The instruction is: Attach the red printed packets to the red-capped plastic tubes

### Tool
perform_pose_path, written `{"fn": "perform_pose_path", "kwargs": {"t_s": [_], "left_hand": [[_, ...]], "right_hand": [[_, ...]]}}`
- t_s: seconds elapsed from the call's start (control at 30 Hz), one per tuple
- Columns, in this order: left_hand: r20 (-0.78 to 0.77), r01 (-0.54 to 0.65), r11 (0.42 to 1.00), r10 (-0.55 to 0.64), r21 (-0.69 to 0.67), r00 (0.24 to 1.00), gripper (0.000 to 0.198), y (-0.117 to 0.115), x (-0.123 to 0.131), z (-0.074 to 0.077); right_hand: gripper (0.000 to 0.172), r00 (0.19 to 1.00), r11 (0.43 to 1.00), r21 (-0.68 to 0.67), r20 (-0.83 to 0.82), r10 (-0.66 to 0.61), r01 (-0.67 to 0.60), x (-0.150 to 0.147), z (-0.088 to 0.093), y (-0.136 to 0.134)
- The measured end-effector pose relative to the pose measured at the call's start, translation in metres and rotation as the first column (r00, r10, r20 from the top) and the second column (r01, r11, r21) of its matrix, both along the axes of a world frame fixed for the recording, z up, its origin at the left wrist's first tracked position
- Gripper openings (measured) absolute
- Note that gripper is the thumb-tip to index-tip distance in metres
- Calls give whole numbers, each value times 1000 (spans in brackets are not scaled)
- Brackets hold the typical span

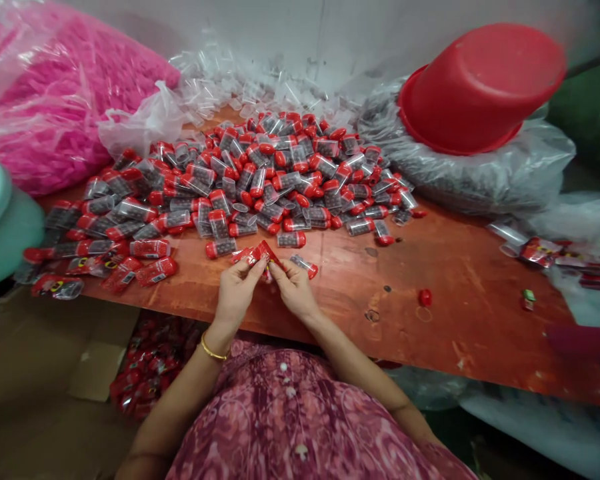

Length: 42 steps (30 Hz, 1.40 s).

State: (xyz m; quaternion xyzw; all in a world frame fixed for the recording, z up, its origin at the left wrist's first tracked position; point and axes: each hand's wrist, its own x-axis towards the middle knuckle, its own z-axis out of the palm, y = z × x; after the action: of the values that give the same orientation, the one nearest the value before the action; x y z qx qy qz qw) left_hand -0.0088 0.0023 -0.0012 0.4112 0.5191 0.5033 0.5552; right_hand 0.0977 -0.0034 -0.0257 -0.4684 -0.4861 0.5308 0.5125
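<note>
My left hand (237,288) and my right hand (293,288) meet over the near edge of the red-brown table (460,287). Both pinch a small red packet (260,254) held between the fingertips. A gold bangle circles my left wrist. Just beyond the hands lies a big pile of clear tubes with red caps (245,180), filled with dark contents. One such tube (306,267) lies right beside my right hand. Several finished red packets (145,267) lie at the left of the pile.
A red bucket (480,87) rests upturned on a plastic bag of dark pieces (480,173) at the right. A pink-filled bag (45,100) sits back left, a teal basin (0,220) at far left. A cardboard box (40,373) and more packets (145,367) lie below.
</note>
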Motion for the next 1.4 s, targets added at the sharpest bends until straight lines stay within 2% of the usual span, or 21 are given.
{"fn": "perform_pose_path", "kwargs": {"t_s": [0.1, 0.2, 0.27, 0.3, 0.37, 0.43, 0.5, 0.57, 0.67, 0.73, 0.8, 0.87, 0.93, 0.97, 1.03, 1.1, 1.23, 1.3, 1.4], "left_hand": [[-32, -50, 999, 51, 9, 998, 28, 5, -5, -3], [-40, -142, 989, 141, -29, 989, 33, 15, -9, -2], [-23, -173, 983, 172, -58, 985, 36, 21, -9, 1], [-12, -172, 982, 172, -71, 985, 38, 22, -8, 2], [-4, -152, 983, 153, -101, 988, 41, 26, -3, 2], [-41, -125, 988, 122, -92, 992, 42, 29, 2, -2], [-132, -112, 994, 113, 16, 985, 36, 35, 6, -8], [-247, -90, 980, 133, 179, 960, 27, 44, 8, -12], [-376, -20, 950, 142, 310, 916, 23, 55, 9, -11], [-372, 10, 949, 113, 314, 921, 22, 59, 9, -6], [-268, -13, 966, 85, 260, 960, 24, 61, 11, -1], [-97, -69, 988, 82, 136, 992, 27, 60, 15, 3], [63, -94, 996, 94, -6, 994, 31, 58, 18, 6], [122, -94, 994, 100, -58, 987, 34, 57, 19, 7], [192, -74, 990, 96, -121, 977, 39, 54, 21, 12], [227, -46, 989, 77, -140, 971, 39, 51, 21, 18], [256, 7, 990, 29, -139, 966, 30, 47, 16, 28], [254, 18, 990, 18, -142, 967, 29, 46, 14, 30], [263, 71, 986, -30, -150, 964, 30, 42, 13, 31]], "right_hand": [[30, 995, 997, 81, 95, -1, -7, 0, -4, -4], [22, 932, 971, 239, 359, -60, -30, 26, -4, 0], [26, 790, 926, 360, 597, -136, -113, 55, -2, 8], [30, 684, 906, 371, 716, -139, -205, 70, -1, 13], [38, 446, 852, 302, 890, -92, -427, 96, 2, 24], [42, 239, 774, 185, 970, -45, -606, 113, 5, 32], [41, 104, 730, 104, 994, -45, -675, 121, 7, 34], [34, 49, 737, 94, 995, -82, -669, 122, 8, 30], [23, 73, 762, 144, 989, -126, -632, 123, 4, 17], [18, 146, 783, 181, 982, -116, -594, 125, -3, 8], [18, 291, 834, 241, 951, -102, -496, 126, -9, -2], [23, 507, 898, 306, 855, -114, -315, 122, -14, -12], [29, 715, 947, 302, 686, -136, -109, 112, -13, -20], [32, 788, 961, 276, 598, -145, -32, 105, -11, -23], [34, 856, 969, 246, 496, -148, 25, 90, -4, -27], [37, 845, 941, 339, 506, -173, -11, 78, 6, -27], [48, 720, 811, 561, 632, -287, -169, 71, 20, -24], [51, 651, 775, 596, 676, -345, -209, 75, 22, -22], [50, 571, 769, 592, 727, -381, -240, 80, 21, -20]]}}
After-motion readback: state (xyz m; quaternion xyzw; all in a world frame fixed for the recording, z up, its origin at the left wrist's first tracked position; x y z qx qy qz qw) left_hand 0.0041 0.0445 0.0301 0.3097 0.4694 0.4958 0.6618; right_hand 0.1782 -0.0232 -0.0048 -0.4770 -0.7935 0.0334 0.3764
